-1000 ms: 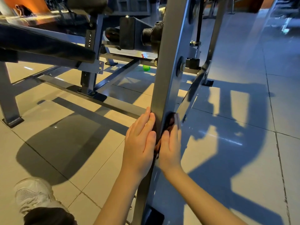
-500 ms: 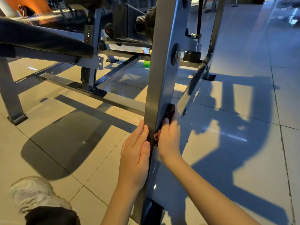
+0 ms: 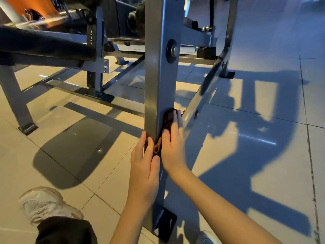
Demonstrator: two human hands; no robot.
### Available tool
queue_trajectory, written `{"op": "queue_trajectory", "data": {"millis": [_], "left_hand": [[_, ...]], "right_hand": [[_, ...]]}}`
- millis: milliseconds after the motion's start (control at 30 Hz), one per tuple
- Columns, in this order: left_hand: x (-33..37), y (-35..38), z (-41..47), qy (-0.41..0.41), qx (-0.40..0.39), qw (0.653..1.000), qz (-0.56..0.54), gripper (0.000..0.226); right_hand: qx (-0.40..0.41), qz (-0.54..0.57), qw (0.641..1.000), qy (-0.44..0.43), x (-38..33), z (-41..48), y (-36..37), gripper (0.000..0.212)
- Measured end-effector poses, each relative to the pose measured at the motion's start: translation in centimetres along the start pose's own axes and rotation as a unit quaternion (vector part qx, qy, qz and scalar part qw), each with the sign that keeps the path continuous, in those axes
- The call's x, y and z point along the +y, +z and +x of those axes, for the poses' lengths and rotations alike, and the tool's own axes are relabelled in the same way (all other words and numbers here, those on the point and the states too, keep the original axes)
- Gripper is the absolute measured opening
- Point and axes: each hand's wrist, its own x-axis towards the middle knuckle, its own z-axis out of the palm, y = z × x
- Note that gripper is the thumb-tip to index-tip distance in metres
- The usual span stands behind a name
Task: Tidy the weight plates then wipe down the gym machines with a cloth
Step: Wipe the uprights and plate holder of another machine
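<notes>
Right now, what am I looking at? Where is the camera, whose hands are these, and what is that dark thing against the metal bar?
There is no robot here. A person wears a camera on the head, so this single picture looks forward and down at their own two hands. The grey upright post is part of a gym machine's frame, standing on a tiled floor. The right hand presses a dark cloth flat against the post to wipe it. The left hand rests with straight fingers on the post's other side and holds nothing. At lower left is the person's pale shoe; at upper left, a black padded bench.
</notes>
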Motion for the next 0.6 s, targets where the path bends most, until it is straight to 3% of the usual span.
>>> {"op": "queue_trajectory", "data": {"millis": [100,200,300,433,533,600], "left_hand": [[-0.4,-0.1,-1.0,-0.043,-0.018,0.999,-0.014,0.051],[-1.0,-0.5,-1.9,-0.091,-0.043,0.994,-0.038,0.057],[-0.8,-0.8,-2.1,-0.108,-0.056,0.992,-0.029,0.06],[-1.0,-0.4,-2.1,-0.089,-0.05,0.995,-0.004,0.06],[-1.7,-0.5,-2.2,-0.062,-0.05,0.997,0.012,0.054],[-2.4,-0.5,-2.3,-0.045,-0.049,0.998,0.011,0.051]], "right_hand": [[-0.036,-0.041,0.998,0.006,2.4,-2.1,0.0,0.05],[-0.034,0.003,0.995,0.091,2.8,-1.6,-0.1,0.045],[-0.016,0.015,0.999,0.049,1.8,-1.2,-0.1,0.05],[-0.031,0.006,0.999,0.027,2.8,-3.7,0.4,0.051],[-0.032,0.056,0.988,0.143,4.3,-4.6,0.9,0.044],[0.003,0.076,0.986,0.145,4.6,-4.3,1.4,0.046]]}}
